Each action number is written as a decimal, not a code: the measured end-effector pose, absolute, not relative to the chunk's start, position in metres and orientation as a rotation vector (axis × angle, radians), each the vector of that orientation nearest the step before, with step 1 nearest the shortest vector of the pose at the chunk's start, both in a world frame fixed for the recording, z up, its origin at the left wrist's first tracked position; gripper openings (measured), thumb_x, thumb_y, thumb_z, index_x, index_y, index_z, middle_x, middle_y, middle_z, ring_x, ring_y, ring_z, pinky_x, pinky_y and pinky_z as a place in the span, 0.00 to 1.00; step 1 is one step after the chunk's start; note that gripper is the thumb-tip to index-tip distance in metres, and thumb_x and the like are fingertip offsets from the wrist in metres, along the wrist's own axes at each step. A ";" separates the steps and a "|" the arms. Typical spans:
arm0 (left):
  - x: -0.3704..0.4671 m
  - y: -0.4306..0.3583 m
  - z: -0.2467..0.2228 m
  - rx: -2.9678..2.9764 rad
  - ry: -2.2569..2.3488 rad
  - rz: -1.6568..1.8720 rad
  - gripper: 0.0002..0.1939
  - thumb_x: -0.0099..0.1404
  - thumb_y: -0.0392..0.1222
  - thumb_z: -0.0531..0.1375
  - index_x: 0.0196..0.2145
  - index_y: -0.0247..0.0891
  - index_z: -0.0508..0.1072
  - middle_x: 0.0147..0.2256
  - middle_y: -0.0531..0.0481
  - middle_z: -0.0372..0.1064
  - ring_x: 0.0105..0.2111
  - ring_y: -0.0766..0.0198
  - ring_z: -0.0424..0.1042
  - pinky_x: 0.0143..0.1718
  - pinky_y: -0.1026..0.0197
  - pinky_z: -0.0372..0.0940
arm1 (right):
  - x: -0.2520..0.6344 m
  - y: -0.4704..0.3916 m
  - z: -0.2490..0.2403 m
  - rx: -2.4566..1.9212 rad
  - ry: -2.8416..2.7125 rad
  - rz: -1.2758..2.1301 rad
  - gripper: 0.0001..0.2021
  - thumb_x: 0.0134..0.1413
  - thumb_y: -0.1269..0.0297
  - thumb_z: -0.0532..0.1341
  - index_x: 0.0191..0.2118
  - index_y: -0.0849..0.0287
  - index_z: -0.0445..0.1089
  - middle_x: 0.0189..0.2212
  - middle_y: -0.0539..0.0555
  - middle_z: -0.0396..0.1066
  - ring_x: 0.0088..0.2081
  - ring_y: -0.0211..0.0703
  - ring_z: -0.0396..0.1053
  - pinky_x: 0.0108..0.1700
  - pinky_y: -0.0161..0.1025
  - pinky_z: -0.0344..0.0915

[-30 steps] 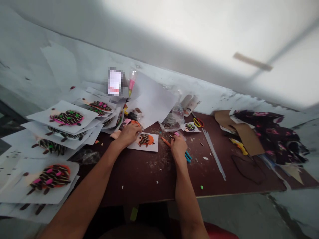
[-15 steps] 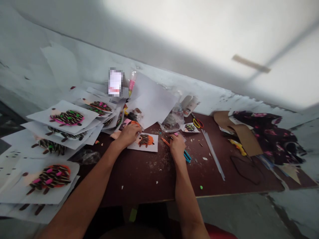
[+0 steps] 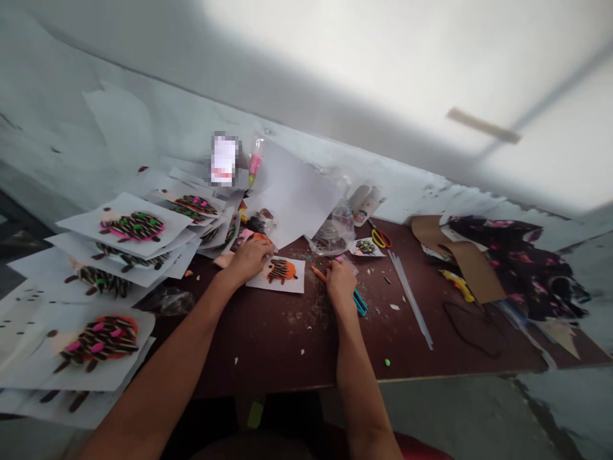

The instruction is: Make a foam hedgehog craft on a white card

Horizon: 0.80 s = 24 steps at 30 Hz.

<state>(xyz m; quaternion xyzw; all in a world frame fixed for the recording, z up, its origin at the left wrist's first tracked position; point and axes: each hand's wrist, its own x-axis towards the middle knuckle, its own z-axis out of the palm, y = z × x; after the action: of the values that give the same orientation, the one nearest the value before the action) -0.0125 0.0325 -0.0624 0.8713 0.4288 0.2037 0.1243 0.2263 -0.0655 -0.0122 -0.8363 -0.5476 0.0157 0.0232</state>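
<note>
A white card (image 3: 297, 284) with an orange and dark-striped hedgehog figure (image 3: 281, 271) lies on the dark red table. My left hand (image 3: 251, 259) is at the card's upper left corner, fingers curled; what they hold, if anything, is too small to tell. My right hand (image 3: 341, 278) is closed right of the card, with a bit of pink (image 3: 339, 259) at its fingertips. An orange pencil-like stick (image 3: 318, 273) lies beside this hand, and blue-handled scissors (image 3: 360, 303) are partly hidden behind the wrist.
Stacked hedgehog cards (image 3: 131, 227) fill the left side. A lit phone (image 3: 223, 160) stands at the wall. Yellow-and-red scissors (image 3: 382, 238), clear strips (image 3: 410, 300), a yellow glue gun (image 3: 457, 284) and flowered cloth (image 3: 527, 268) are to the right. Clear plastic bags (image 3: 335, 231) lie behind.
The view has shifted very slightly. Both hands keep nearly the same place and pose.
</note>
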 end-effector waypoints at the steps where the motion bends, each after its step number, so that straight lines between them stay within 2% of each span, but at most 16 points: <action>1: -0.013 0.033 -0.063 2.542 1.246 0.590 0.14 0.63 0.29 0.56 0.37 0.39 0.81 0.43 0.43 0.78 0.46 0.54 0.72 0.49 0.52 0.66 | 0.228 -0.066 -0.014 -2.585 -1.688 0.052 0.12 0.68 0.66 0.56 0.46 0.59 0.77 0.49 0.62 0.74 0.46 0.48 0.73 0.41 0.38 0.61; 6: -0.013 0.035 -0.066 2.542 1.230 0.613 0.14 0.63 0.30 0.56 0.36 0.39 0.81 0.42 0.44 0.78 0.45 0.54 0.72 0.48 0.52 0.66 | 0.236 -0.066 -0.023 -2.417 -1.658 0.059 0.10 0.65 0.69 0.55 0.43 0.61 0.75 0.46 0.64 0.73 0.43 0.48 0.71 0.40 0.39 0.61; 9: -0.014 0.035 -0.068 2.540 1.200 0.661 0.13 0.62 0.30 0.56 0.35 0.40 0.81 0.41 0.44 0.78 0.45 0.54 0.72 0.48 0.52 0.66 | 0.239 -0.063 -0.030 -2.105 -1.603 0.139 0.08 0.62 0.69 0.55 0.36 0.58 0.72 0.40 0.60 0.73 0.41 0.47 0.69 0.42 0.39 0.62; 12: -0.014 0.035 -0.069 2.535 1.189 0.679 0.13 0.62 0.29 0.56 0.35 0.39 0.80 0.41 0.44 0.78 0.45 0.54 0.72 0.48 0.52 0.66 | 0.236 -0.059 -0.035 -1.781 -1.446 0.412 0.05 0.57 0.65 0.56 0.35 0.56 0.68 0.31 0.52 0.71 0.35 0.44 0.68 0.40 0.38 0.64; 15: -0.013 0.035 -0.069 2.539 1.202 0.681 0.13 0.62 0.29 0.56 0.34 0.39 0.80 0.41 0.44 0.78 0.44 0.54 0.72 0.48 0.52 0.66 | 0.229 -0.055 -0.038 -1.549 -1.280 0.744 0.06 0.52 0.61 0.58 0.36 0.54 0.68 0.26 0.47 0.69 0.30 0.41 0.67 0.36 0.36 0.64; 18: -0.013 0.035 -0.067 2.537 1.209 0.672 0.13 0.62 0.29 0.57 0.34 0.39 0.80 0.41 0.44 0.78 0.44 0.54 0.72 0.47 0.52 0.66 | 0.224 -0.054 -0.038 -1.471 -1.222 0.985 0.10 0.47 0.58 0.60 0.34 0.56 0.71 0.25 0.48 0.71 0.24 0.37 0.62 0.28 0.33 0.59; 20: -0.013 0.035 -0.067 2.533 1.217 0.655 0.13 0.62 0.30 0.56 0.34 0.39 0.80 0.40 0.43 0.78 0.44 0.53 0.72 0.46 0.52 0.66 | 0.221 -0.054 -0.037 -1.444 -1.190 1.080 0.14 0.45 0.57 0.61 0.37 0.58 0.74 0.28 0.50 0.74 0.22 0.35 0.59 0.24 0.33 0.55; 22: -0.013 0.035 -0.067 2.534 1.220 0.647 0.13 0.61 0.29 0.56 0.34 0.39 0.80 0.40 0.43 0.78 0.44 0.53 0.72 0.46 0.52 0.66 | 0.219 -0.055 -0.036 -1.421 -1.187 1.103 0.16 0.44 0.56 0.63 0.39 0.58 0.75 0.31 0.50 0.76 0.22 0.34 0.59 0.25 0.33 0.56; 24: -0.013 0.035 -0.068 2.536 1.210 0.657 0.13 0.61 0.29 0.56 0.34 0.39 0.80 0.40 0.43 0.78 0.45 0.53 0.72 0.47 0.52 0.66 | 0.216 -0.055 -0.033 -1.435 -1.242 1.018 0.14 0.45 0.55 0.65 0.37 0.58 0.75 0.29 0.50 0.75 0.24 0.36 0.61 0.27 0.34 0.59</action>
<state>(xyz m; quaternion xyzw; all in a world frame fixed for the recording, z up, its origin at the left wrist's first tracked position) -0.0126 0.0352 -0.0675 0.8716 0.4160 0.2259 0.1277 0.2158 -0.0546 -0.0335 -0.5866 -0.5076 0.4162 0.4743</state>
